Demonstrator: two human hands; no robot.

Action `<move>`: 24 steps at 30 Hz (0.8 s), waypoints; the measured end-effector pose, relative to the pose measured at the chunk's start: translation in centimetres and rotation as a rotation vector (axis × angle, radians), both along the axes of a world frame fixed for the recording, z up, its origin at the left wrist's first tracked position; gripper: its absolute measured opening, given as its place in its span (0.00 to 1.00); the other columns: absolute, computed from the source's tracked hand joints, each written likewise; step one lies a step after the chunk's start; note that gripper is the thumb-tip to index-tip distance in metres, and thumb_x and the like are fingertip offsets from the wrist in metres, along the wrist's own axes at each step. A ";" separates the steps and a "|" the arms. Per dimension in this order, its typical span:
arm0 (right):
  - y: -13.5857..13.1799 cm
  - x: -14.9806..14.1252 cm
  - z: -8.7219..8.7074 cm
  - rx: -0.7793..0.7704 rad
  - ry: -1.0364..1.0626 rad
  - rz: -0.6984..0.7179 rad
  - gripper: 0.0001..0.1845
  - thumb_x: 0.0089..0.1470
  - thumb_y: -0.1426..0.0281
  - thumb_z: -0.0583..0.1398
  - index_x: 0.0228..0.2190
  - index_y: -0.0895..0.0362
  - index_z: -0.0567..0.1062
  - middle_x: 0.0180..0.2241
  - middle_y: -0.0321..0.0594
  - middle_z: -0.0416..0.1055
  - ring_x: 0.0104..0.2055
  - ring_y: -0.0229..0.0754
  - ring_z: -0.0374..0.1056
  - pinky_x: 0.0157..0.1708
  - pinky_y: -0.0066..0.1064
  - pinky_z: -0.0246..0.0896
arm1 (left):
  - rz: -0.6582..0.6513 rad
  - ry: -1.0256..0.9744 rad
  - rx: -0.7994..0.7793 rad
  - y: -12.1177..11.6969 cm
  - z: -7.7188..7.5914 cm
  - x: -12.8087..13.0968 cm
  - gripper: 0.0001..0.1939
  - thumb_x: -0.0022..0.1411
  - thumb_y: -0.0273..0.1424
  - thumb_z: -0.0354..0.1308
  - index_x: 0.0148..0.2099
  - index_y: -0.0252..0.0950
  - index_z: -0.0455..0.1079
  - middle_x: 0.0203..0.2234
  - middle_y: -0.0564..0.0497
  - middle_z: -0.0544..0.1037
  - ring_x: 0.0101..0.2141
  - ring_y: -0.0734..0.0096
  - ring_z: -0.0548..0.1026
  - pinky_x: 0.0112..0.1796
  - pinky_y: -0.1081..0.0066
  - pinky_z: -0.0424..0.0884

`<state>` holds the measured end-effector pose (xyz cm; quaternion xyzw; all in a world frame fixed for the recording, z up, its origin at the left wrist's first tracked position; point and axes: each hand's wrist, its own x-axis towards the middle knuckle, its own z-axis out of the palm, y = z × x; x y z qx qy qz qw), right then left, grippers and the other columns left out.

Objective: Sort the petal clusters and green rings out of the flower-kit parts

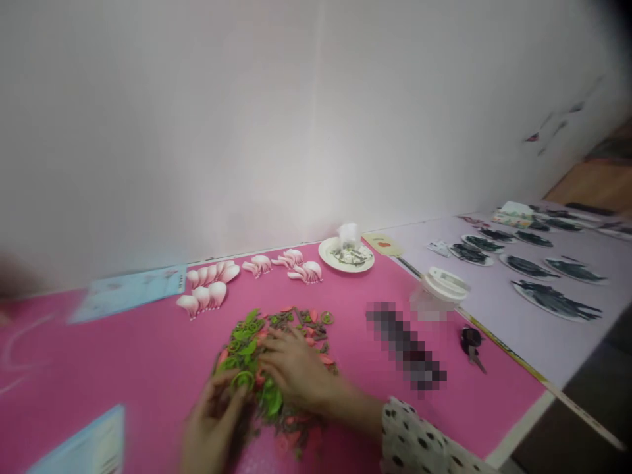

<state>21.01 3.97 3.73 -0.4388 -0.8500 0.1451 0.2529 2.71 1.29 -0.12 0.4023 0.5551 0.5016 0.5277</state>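
A heap of small loose pieces [247,332] in green, coral red and grey-brown lies spread over the pink table top. My left hand [210,418] is at the heap's near left side, with thumb and forefinger closed on a round green ring-shaped piece [243,380]. Laid over the middle of the heap is my right hand [299,368], its fingers stretched out and touching the pieces. Whatever is under that palm is hidden. The right sleeve is white with black dots.
White curved pieces [207,296] stand in rows behind the heap. A white plate [346,266] is by the wall. Further right are a lidded plastic container [439,293], black-handled scissors [473,345], a long measuring strip [513,355] and several plates of dark pieces [553,303]. Blue-white packets [128,293] lie left.
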 end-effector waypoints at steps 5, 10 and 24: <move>-1.6 0.7 1.1 -0.208 0.379 -0.098 0.10 0.54 0.78 0.58 0.36 0.56 0.78 0.36 0.39 0.76 0.39 0.39 0.71 0.41 0.29 0.64 | -0.158 -0.234 -0.031 -0.3 0.3 0.5 0.21 0.51 0.36 0.68 0.46 0.37 0.70 0.31 0.52 0.80 0.31 0.69 0.78 0.34 0.71 0.74; -2.7 0.4 0.8 -0.257 0.389 -0.117 0.16 0.50 0.75 0.63 0.43 0.53 0.77 0.36 0.38 0.76 0.38 0.41 0.70 0.38 0.31 0.64 | -0.229 -0.346 -0.028 -0.3 0.6 0.8 0.23 0.50 0.34 0.68 0.48 0.35 0.71 0.27 0.51 0.79 0.29 0.71 0.77 0.32 0.73 0.71; -2.4 1.4 0.4 -0.246 0.415 -0.134 0.09 0.53 0.74 0.59 0.36 0.54 0.78 0.32 0.38 0.75 0.35 0.40 0.69 0.37 0.30 0.64 | -0.170 -0.221 -0.025 -0.2 1.3 0.9 0.27 0.49 0.41 0.68 0.49 0.33 0.71 0.22 0.52 0.77 0.24 0.70 0.74 0.25 0.74 0.67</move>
